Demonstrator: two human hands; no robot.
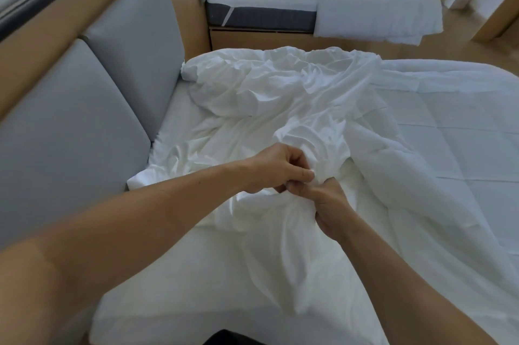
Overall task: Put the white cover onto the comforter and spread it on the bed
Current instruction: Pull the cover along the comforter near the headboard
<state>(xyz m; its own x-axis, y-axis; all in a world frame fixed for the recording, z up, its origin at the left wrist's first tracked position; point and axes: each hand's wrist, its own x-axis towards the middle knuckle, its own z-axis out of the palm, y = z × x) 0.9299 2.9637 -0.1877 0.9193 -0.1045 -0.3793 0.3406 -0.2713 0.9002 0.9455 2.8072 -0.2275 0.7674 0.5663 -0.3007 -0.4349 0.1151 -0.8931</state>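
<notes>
Both hands meet at frame centre: left hand (276, 169) and right hand (323, 204), fingers (305, 175) curled, pinch a bunched fold of the white cover (280, 86), which lies crumpled across the bed (178, 111). Comforter (449, 134) lies flat at right, apparently uncovered. Judged early: insertion and spreading remain.

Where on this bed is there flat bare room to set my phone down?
Two flat patches: the quilted comforter right of the bunched white cover, and the sheet strip between the grey headboard and the cover. The middle is crowded: left hand and right hand both grip cover folds there.
</notes>
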